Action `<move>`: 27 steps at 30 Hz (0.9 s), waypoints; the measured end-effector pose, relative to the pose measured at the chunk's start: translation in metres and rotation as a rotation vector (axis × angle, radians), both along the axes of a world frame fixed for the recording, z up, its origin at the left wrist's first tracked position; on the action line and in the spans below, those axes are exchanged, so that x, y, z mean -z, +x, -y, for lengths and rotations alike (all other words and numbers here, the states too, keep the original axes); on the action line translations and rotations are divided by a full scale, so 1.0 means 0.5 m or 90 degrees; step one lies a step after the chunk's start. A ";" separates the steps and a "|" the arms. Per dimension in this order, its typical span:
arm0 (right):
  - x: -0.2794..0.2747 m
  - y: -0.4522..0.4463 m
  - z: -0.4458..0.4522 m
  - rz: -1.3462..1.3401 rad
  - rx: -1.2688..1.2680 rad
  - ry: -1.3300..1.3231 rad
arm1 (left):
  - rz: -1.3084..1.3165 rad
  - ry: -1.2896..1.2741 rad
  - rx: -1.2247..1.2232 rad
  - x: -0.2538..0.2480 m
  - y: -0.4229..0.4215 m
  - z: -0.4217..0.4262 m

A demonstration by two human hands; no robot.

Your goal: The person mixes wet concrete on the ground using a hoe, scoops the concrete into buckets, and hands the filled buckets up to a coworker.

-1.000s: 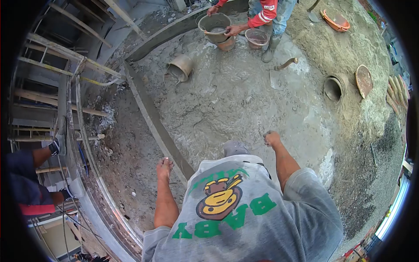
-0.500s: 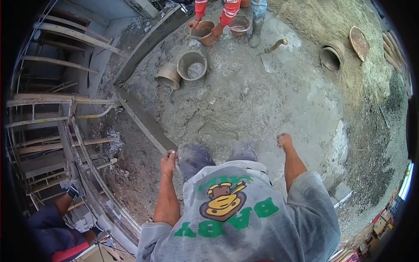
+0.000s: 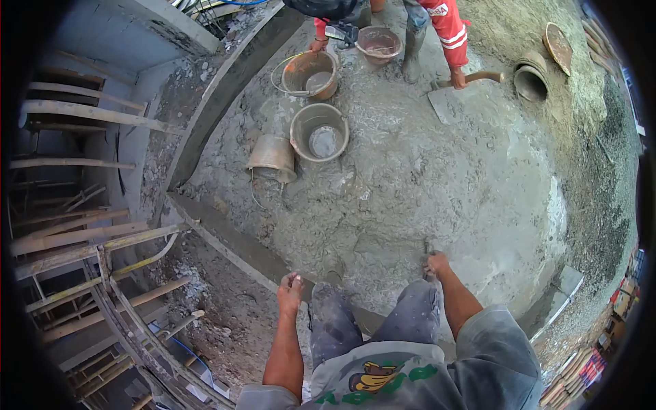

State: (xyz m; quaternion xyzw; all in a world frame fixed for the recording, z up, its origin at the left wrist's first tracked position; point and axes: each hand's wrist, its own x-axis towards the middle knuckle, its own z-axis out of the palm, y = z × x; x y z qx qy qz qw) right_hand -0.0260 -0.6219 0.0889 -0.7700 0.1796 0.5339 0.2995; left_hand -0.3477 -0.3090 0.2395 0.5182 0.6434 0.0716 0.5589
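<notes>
My left hand (image 3: 290,292) is raised beside the low mortar-covered edge, its fingers curled together; whether anything small is between them cannot be made out. Near my right knee, my right hand (image 3: 435,265) has its fingers closed around something I cannot make out, just above the wet grey mortar (image 3: 410,198). Both hands are apart from each other. Ahead stand a grey bucket (image 3: 320,132) and, beside it, a bucket tipped on its side (image 3: 272,158).
A co-worker's hand (image 3: 319,44) touches an orange-brown bucket (image 3: 311,74); the other grips a shovel (image 3: 452,100). Behind is a reddish bucket (image 3: 378,45). A pipe-like container (image 3: 531,82) lies right, near sand. Wooden poles (image 3: 102,116) fill the left side.
The view has shifted. The co-worker has set down the grey bucket and the orange-brown one, and now grasps the shovel. My right hand is lower, nearer my knee.
</notes>
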 end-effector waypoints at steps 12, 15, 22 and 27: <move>0.424 0.081 -0.951 0.030 0.433 0.328 | -0.103 0.049 -0.018 0.300 -0.107 -0.266; 0.536 0.117 -0.978 0.181 0.286 0.293 | -0.117 0.082 0.018 0.374 -0.077 -0.274; 0.283 0.063 -0.668 0.205 0.154 0.215 | 0.067 0.271 0.028 0.290 0.290 -0.265; 0.229 -0.029 -0.332 0.174 0.134 0.158 | -0.016 0.248 0.358 0.264 0.481 -0.162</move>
